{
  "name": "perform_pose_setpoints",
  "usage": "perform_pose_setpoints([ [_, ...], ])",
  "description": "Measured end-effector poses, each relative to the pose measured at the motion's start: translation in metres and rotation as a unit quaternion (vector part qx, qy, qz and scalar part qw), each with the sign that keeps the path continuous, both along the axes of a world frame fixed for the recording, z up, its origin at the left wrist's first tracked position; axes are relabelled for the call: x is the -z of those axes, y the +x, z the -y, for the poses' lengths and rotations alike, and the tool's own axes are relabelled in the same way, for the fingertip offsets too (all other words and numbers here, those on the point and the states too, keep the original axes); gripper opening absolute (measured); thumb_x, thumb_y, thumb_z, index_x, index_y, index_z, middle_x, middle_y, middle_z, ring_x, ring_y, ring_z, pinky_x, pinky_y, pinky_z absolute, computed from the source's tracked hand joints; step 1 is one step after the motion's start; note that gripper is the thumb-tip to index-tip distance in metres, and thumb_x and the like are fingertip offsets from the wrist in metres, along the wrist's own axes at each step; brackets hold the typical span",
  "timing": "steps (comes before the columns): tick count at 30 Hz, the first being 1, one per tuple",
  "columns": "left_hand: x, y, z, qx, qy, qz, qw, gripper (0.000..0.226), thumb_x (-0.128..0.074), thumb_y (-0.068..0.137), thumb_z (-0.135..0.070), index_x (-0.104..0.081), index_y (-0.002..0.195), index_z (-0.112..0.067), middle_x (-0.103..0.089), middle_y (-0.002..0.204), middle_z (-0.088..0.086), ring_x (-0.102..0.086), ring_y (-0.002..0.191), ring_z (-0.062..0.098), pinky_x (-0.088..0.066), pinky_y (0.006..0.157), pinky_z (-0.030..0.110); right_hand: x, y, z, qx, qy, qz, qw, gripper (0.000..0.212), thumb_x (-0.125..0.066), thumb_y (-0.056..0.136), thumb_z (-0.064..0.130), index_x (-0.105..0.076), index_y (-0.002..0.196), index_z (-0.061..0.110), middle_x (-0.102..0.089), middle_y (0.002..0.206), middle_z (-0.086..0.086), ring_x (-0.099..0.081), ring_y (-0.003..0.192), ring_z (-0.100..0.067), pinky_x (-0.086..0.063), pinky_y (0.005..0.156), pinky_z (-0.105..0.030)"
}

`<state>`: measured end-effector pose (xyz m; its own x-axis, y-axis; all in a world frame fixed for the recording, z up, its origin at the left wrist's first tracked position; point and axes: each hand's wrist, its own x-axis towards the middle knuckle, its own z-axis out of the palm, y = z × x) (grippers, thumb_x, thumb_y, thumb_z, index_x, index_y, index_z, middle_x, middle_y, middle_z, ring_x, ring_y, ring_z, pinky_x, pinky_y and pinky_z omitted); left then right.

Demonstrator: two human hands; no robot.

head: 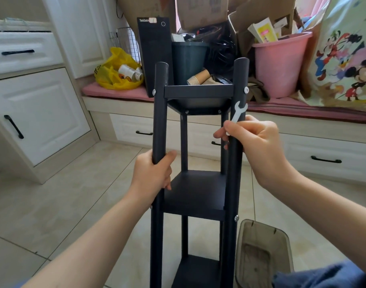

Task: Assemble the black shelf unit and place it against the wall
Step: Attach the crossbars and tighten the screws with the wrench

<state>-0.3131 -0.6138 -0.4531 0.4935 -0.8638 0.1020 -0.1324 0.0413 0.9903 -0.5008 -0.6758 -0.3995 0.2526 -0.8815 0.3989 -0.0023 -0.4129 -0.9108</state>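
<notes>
The black shelf unit (195,192) stands upright on the tiled floor straight in front of me, with three shelf boards between four round posts and silver bolts at the joints. My left hand (155,169) is closed around the near left post, just above the middle shelf. My right hand (254,146) wraps the near right post and also pinches a small white flat wrench (238,113), whose open jaw points up toward a bolt (246,89) by the top shelf.
A translucent brown plastic tray (265,252) lies on the floor at the shelf's right foot. Behind stands a low bench with a pink cushion (115,92), loaded with a pink bucket (279,63), dark bin, cardboard boxes and a yellow bag. White cabinets (38,113) fill the left.
</notes>
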Motion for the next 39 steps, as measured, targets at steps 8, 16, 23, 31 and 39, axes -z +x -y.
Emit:
perform_pose_setpoints([
  [8,0.004,0.002,0.009,0.003,-0.020,0.018,1.000,0.022,-0.063,0.098,-0.022,-0.051,0.087,-0.007,-0.039,0.056,0.005,-0.036,0.045,0.017,-0.047,0.046,0.026,-0.004,0.000,-0.007,-0.002,-0.083,-0.013,0.996,0.025,-0.065,0.094,0.016,-0.078,0.074,0.022,-0.066,0.081,-0.002,-0.055,0.095,-0.009,-0.053,0.069,-0.021],
  [16,0.011,0.011,0.015,-0.019,-0.009,0.042,0.999,0.028,-0.061,0.099,-0.027,-0.051,0.084,-0.007,-0.042,0.055,-0.001,-0.040,0.045,0.014,-0.051,0.052,0.026,0.004,0.001,-0.005,-0.007,-0.124,-0.040,0.991,0.018,-0.066,0.094,0.020,-0.080,0.082,0.023,-0.062,0.094,-0.005,-0.060,0.095,-0.018,-0.055,0.082,-0.046],
  [23,0.016,0.021,0.018,-0.052,-0.004,0.110,0.993,0.026,-0.058,0.101,-0.028,-0.053,0.084,-0.009,-0.049,0.059,0.000,-0.049,0.049,0.012,-0.057,0.060,0.032,0.004,0.005,-0.011,-0.050,-0.134,-0.087,0.986,0.015,-0.065,0.094,0.020,-0.079,0.088,0.024,-0.059,0.100,-0.002,-0.055,0.101,-0.008,-0.046,0.088,-0.017],
  [31,0.007,0.027,0.011,-0.062,0.039,0.189,0.979,0.020,-0.045,0.106,-0.029,-0.039,0.121,-0.018,-0.054,0.091,0.006,-0.058,0.083,0.028,-0.055,0.076,0.043,-0.001,0.011,-0.013,-0.122,-0.109,-0.068,0.984,0.018,-0.062,0.096,0.016,-0.079,0.093,0.018,-0.073,0.101,-0.002,-0.065,0.108,-0.014,-0.052,0.095,-0.041],
  [39,0.011,0.027,-0.009,-0.050,0.096,0.365,0.925,0.088,-0.054,0.102,-0.034,0.007,0.160,-0.010,-0.001,0.169,0.004,0.004,0.155,0.020,-0.010,0.123,0.040,-0.005,0.017,-0.013,-0.160,-0.074,-0.047,0.983,0.019,-0.059,0.097,0.015,-0.078,0.097,0.013,-0.077,0.100,0.001,-0.066,0.107,-0.003,-0.052,0.095,-0.021],
])
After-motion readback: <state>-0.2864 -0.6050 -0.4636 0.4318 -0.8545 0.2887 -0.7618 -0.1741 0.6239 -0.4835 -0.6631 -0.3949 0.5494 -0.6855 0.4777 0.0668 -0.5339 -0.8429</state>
